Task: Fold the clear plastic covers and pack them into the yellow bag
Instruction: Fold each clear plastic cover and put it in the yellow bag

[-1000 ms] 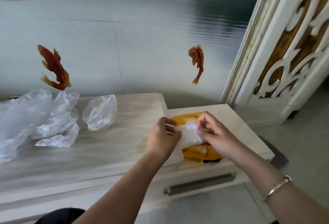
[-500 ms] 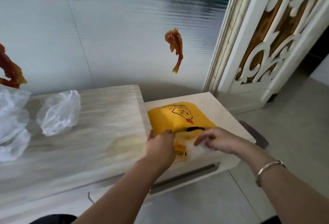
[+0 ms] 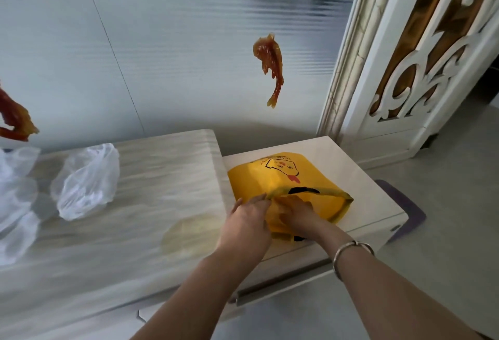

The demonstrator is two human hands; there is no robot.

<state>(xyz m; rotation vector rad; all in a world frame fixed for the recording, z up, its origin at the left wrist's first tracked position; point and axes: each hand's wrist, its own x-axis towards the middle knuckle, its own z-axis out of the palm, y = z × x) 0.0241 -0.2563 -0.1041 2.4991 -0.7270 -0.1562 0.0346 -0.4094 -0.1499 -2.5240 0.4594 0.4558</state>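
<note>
The yellow bag (image 3: 272,177) with a printed cartoon lies on the low white cabinet top (image 3: 337,156), its mouth toward me. My left hand (image 3: 247,221) pinches the bag's upper rim and lifts it. My right hand (image 3: 299,215) reaches into the bag mouth; its fingers are hidden behind the yellow film, and the folded cover cannot be seen. A crumpled clear plastic cover (image 3: 86,180) lies on the wood-grain table (image 3: 162,177) to the left. More clear covers (image 3: 16,199) sit at the left edge.
The wood-grain table is higher than the white cabinet beside it. A drawer handle (image 3: 280,285) runs along the cabinet front. Fish decorations (image 3: 270,64) hang on the wall. A carved white door frame (image 3: 421,56) stands at right, with a purple mat (image 3: 405,210) on the floor.
My right hand carried the folded clear cover from the bag's front edge into the bag mouth. My left hand raised the bag's upper rim. The view shifted right.
</note>
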